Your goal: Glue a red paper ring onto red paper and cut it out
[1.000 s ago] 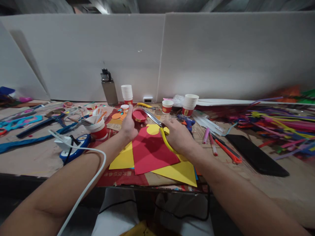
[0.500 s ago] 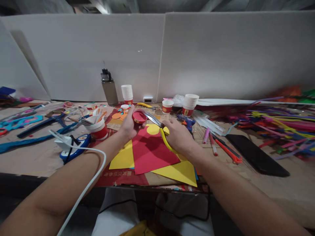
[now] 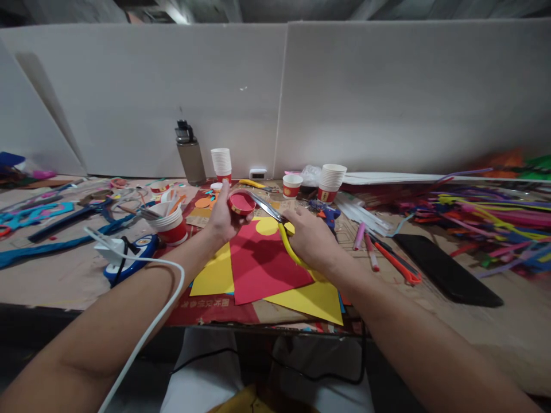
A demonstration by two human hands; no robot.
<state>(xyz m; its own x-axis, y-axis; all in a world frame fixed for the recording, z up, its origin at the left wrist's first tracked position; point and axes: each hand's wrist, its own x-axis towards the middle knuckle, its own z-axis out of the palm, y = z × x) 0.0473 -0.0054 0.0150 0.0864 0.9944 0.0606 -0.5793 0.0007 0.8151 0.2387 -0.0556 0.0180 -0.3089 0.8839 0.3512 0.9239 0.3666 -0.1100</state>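
Observation:
My left hand [image 3: 222, 217] is closed around a short red paper cup [image 3: 241, 202], whose round red end faces me. In my right hand [image 3: 307, 234] are scissors [image 3: 267, 207] with yellow handles, the blades pointing left. Their tips lie at the cup's upper right rim; I cannot tell whether they are cutting into it. Beneath both hands lies a red paper sheet [image 3: 267, 269] on top of yellow sheets [image 3: 312, 304]. A yellow paper disc [image 3: 267, 226] rests at the red sheet's far edge.
Left of my left forearm stand a cup of tools [image 3: 172, 229] and a blue power strip [image 3: 148, 252] with a white cable. Stacked cups [image 3: 331, 183], a bottle [image 3: 190, 160] and a glue gun [image 3: 329, 215] are farther back. A black phone [image 3: 447, 269] and pipe cleaners [image 3: 516, 218] lie to the right.
My left hand and the cup have shifted very slightly left, along with a small shift of the whole view. Both hands keep their hold on the cup and the scissors.

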